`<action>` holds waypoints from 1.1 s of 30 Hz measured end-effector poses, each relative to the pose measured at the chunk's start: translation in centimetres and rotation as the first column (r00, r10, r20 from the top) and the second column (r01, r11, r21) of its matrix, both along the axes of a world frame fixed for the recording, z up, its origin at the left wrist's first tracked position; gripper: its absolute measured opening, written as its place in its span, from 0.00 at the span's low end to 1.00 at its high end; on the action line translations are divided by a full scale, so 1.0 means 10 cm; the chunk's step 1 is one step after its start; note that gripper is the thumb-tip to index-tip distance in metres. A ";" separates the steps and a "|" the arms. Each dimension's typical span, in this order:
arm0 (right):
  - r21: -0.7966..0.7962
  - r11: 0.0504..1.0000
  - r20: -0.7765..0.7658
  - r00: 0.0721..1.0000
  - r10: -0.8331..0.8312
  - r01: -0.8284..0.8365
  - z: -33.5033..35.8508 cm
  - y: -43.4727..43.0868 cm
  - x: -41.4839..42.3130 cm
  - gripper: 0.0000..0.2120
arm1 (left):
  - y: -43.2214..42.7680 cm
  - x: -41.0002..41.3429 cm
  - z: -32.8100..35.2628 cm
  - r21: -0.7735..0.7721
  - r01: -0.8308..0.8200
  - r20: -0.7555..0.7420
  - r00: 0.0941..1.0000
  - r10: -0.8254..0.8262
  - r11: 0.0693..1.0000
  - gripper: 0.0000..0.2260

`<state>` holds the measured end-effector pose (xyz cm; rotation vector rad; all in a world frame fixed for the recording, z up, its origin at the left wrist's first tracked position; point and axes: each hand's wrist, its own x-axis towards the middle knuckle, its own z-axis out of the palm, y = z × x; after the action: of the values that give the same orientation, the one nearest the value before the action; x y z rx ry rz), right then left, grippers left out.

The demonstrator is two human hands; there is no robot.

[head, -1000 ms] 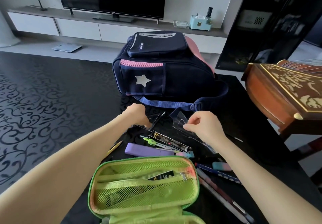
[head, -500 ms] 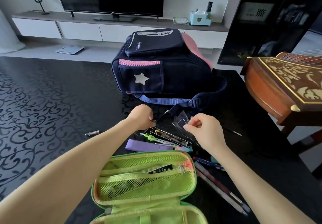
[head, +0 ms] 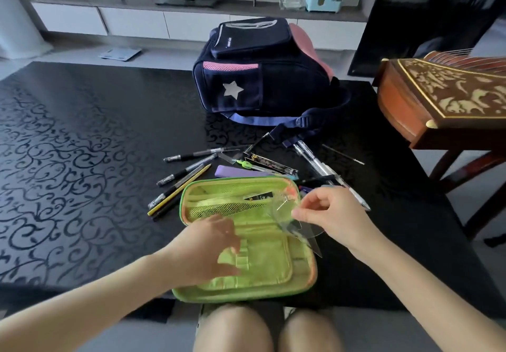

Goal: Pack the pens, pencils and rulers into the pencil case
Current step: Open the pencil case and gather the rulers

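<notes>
The green pencil case [head: 273, 272] lies open flat at the table's near edge. My right hand [head: 325, 212] pinches clear plastic rulers [head: 295, 228] that hang over the case's right side. My left hand [head: 216, 244] rests with spread fingers on the case's lower half, on its elastic loops. Several black pens [head: 186, 172] and a yellow pencil [head: 178, 194] lie left of the case. Clear pens [head: 317, 162] lie to its right. A purple box [head: 241, 172], a green compass [head: 246, 164] and a black lead box [head: 273, 164] sit just behind it.
A navy and pink backpack [head: 262, 75] stands behind the stationery on the black patterned table [head: 82, 146]. A carved wooden instrument [head: 449, 94] juts in at the right. A thin refill [head: 342, 154] lies near it. My knees show below the table edge.
My right hand has carried the clear rulers from near the backpack back over the case. My left hand has left the stationery and come down on the case. The view has tilted down.
</notes>
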<state>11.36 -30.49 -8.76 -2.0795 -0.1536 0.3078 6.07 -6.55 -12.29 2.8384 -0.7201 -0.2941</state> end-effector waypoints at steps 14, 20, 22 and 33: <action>-0.366 0.896 0.294 0.882 0.369 -0.253 0.01 0.25 -0.52 0.04 | 0.18 0.10 0.13 -0.232 -0.179 -0.089 0.983 0.163 0.956 0.17; -0.638 0.718 0.234 0.819 0.524 -0.278 -0.23 0.54 -0.44 0.15 | 0.21 0.30 0.10 -0.201 -0.206 -0.146 0.973 0.179 0.958 0.16; -0.661 0.723 0.410 0.709 0.574 -0.203 -0.20 0.55 -0.41 0.09 | 0.22 0.34 0.13 -0.188 -0.201 -0.169 0.971 0.170 0.961 0.17; -0.508 0.861 0.521 0.793 0.317 -0.011 0.13 0.91 0.74 0.07 | 0.48 0.73 0.18 -0.216 -0.390 -0.060 0.920 0.386 0.895 0.08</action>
<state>18.74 -21.44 -7.49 -2.6152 -0.7131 -0.2485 13.32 -1.79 -10.53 2.6765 -0.1550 -0.1570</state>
